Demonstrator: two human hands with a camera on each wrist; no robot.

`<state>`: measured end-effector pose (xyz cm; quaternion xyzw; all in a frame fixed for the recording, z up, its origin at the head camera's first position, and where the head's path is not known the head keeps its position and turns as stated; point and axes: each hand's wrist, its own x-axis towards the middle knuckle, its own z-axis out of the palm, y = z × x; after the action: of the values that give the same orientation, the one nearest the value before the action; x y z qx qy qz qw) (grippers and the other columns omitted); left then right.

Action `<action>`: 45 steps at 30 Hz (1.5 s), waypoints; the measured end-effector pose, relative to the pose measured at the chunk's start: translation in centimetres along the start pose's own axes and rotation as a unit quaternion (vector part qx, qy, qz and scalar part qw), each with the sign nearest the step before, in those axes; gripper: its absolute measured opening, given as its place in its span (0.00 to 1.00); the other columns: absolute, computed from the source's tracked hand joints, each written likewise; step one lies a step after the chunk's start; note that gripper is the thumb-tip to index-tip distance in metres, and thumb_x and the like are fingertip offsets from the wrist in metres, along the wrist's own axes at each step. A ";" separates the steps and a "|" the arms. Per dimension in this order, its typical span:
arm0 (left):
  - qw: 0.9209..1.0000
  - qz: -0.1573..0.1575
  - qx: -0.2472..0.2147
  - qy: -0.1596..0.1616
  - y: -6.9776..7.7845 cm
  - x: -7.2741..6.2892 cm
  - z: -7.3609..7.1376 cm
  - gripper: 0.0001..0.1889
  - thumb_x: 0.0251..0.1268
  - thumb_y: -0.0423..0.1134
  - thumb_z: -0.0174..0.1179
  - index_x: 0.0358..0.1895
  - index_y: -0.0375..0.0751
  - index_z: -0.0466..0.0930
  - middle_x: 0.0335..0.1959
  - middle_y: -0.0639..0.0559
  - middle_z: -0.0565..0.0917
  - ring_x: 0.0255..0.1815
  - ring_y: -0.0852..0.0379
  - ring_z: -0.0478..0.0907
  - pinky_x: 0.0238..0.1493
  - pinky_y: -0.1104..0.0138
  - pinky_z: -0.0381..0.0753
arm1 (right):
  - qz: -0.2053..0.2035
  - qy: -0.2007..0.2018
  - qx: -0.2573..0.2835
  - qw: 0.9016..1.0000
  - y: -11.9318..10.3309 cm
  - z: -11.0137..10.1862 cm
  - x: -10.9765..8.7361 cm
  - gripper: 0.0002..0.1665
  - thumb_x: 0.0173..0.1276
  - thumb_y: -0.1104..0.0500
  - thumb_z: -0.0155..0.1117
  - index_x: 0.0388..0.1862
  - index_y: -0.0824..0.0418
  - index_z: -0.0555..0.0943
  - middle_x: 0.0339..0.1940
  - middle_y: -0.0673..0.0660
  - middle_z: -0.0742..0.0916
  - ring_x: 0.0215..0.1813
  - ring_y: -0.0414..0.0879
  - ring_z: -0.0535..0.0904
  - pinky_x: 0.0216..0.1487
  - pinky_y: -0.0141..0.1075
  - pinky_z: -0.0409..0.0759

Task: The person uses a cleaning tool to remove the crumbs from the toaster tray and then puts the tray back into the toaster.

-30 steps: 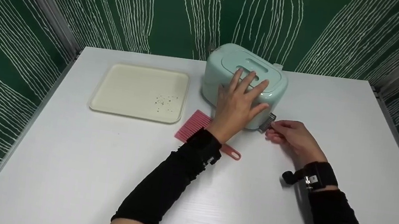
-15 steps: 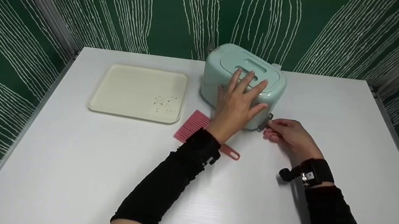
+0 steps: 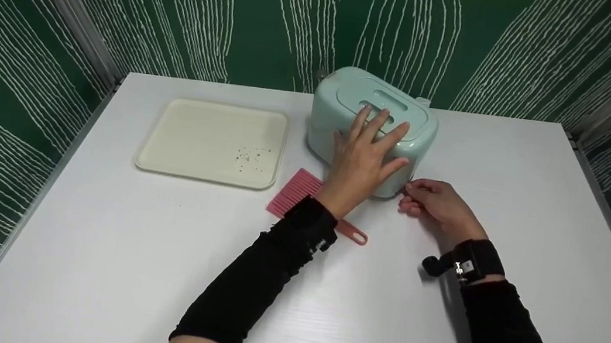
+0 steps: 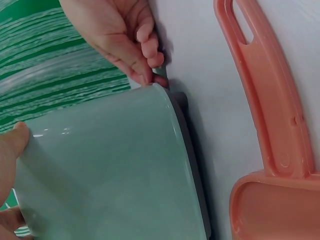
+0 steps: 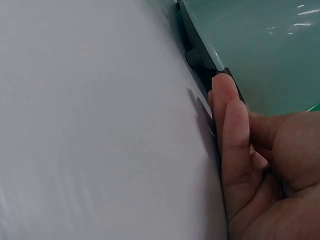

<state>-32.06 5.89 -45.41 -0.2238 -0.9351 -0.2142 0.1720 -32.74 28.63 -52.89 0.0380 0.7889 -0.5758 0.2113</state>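
A mint-green toaster (image 3: 327, 121) stands upright at the back of the table. My left hand (image 3: 361, 164) rests on its near side and lid, fingers spread straight over the top. At the toaster's lower right end, my right hand (image 3: 442, 208) pinches the edge of a dark grey crumb tray between thumb and fingers. Most of that tray is inside the base; only a thin dark edge of the crumb tray (image 5: 241, 95) shows by the fingertips in the right wrist view. A pink brush (image 3: 295, 192) with a handle lies under my left wrist.
Left of the toaster lies a cream serving tray (image 3: 198, 137) with dark crumbs (image 3: 251, 157) on its right side. A green wall (image 3: 278, 20) with white streaks stands behind the white table (image 3: 162, 271).
My right hand has moved left toward the toaster, and the crumb tray has slid into its base. The left hand keeps its place on the toaster.
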 end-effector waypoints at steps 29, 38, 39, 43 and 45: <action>1.000 0.010 0.009 0.004 -0.9 0.5 0.4 0.35 0.77 0.66 0.58 0.83 0.64 0.67 0.87 0.50 0.63 0.91 0.44 0.50 0.75 0.26 0.66 | -0.019 0.016 0.008 1.000 -0.1 0.3 0.6 0.24 0.89 0.53 0.52 0.64 0.75 0.75 0.32 0.45 0.90 0.35 0.31 0.88 0.38 0.23 0.85; 0.998 0.034 -0.042 -0.015 -1.9 0.2 0.6 0.38 0.78 0.63 0.60 0.86 0.60 0.62 0.91 0.50 0.52 0.93 0.45 0.42 0.77 0.25 0.60 | -0.022 0.016 -0.021 0.999 0.2 0.0 0.7 0.25 0.88 0.52 0.54 0.64 0.74 0.76 0.34 0.46 0.90 0.36 0.32 0.87 0.40 0.24 0.86; 0.998 0.037 -0.049 -0.016 -2.1 0.2 0.6 0.38 0.78 0.62 0.60 0.86 0.60 0.61 0.91 0.49 0.50 0.93 0.45 0.41 0.78 0.25 0.60 | -0.023 0.015 -0.026 0.999 0.1 0.0 0.7 0.26 0.88 0.51 0.54 0.64 0.74 0.76 0.35 0.47 0.90 0.36 0.32 0.87 0.41 0.25 0.86; 0.996 0.039 -0.078 -0.019 -3.1 -0.1 0.3 0.39 0.79 0.60 0.61 0.87 0.57 0.60 0.92 0.47 0.47 0.93 0.47 0.41 0.82 0.31 0.58 | -0.015 0.009 -0.043 0.999 -0.1 -0.1 0.6 0.28 0.87 0.49 0.55 0.66 0.74 0.75 0.40 0.50 0.90 0.39 0.35 0.88 0.44 0.27 0.88; 0.995 0.038 -0.085 -0.021 -3.7 -0.2 0.1 0.39 0.79 0.59 0.62 0.87 0.57 0.59 0.92 0.46 0.46 0.93 0.47 0.40 0.85 0.35 0.56 | -0.011 0.008 -0.052 0.999 -0.2 -0.3 0.6 0.29 0.87 0.48 0.56 0.67 0.73 0.75 0.42 0.50 0.90 0.41 0.35 0.88 0.46 0.28 0.88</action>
<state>-33.72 2.89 -46.78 -0.2774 -0.9078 -0.2815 0.1403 -33.43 28.74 -52.84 0.0229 0.8196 -0.5361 0.2008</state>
